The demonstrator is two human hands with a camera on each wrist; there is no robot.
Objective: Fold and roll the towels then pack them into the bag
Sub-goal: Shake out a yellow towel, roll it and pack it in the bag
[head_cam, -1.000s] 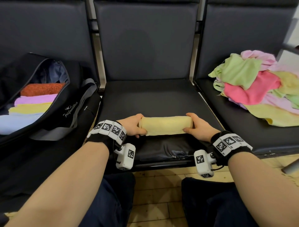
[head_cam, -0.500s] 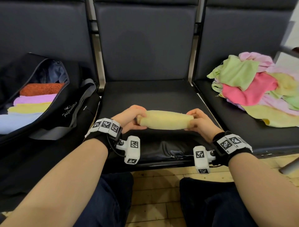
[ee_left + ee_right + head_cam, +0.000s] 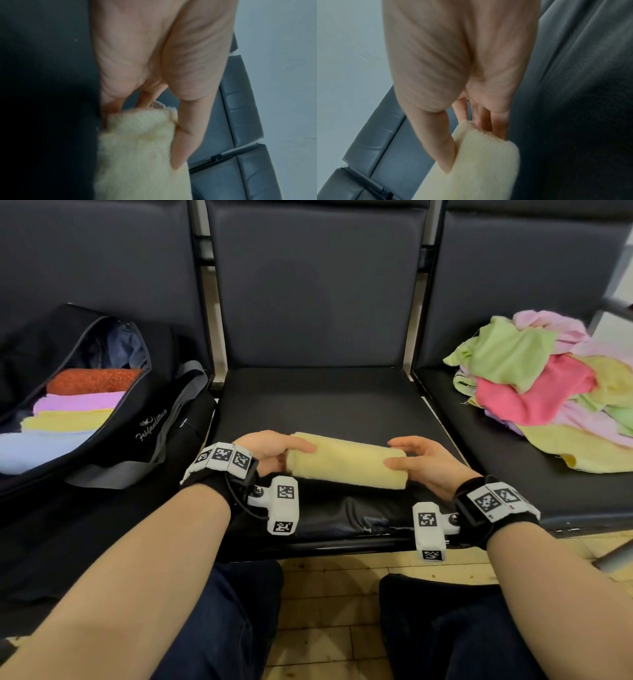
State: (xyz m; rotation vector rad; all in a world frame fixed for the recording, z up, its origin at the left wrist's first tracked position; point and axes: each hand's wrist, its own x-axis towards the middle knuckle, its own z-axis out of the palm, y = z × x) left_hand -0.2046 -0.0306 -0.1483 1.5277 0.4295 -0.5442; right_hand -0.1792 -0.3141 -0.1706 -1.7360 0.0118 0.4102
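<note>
— Above the middle seat (image 3: 318, 402), what is being held?
— A pale yellow rolled towel (image 3: 346, 462), lying crosswise between both hands, a little lower at its right end. Whether it touches the cushion I cannot tell.
— How does the left hand (image 3: 270, 450) have it?
— It grasps the left end: the thumb (image 3: 185, 135) lies along one side of the roll and the fingers go behind it, as the left wrist view shows.
— And the right hand (image 3: 424, 463)?
— It pinches the right end between the thumb (image 3: 440, 142) on the near side and fairly straight fingers (image 3: 488, 119) on the far side.
— Where is the bag?
— The black duffel bag (image 3: 150, 419) sits open on the left seat, with a grey strap (image 3: 178, 412) draped over its side. Inside, side by side, lie an orange rolled towel (image 3: 92, 380), a purple one (image 3: 78, 402), a yellow one (image 3: 65, 421) and a light blue one (image 3: 37, 448).
— And on the right seat?
— A loose heap of towels (image 3: 548, 385) in green, pink, lilac and yellow, well apart from the hands.
</note>
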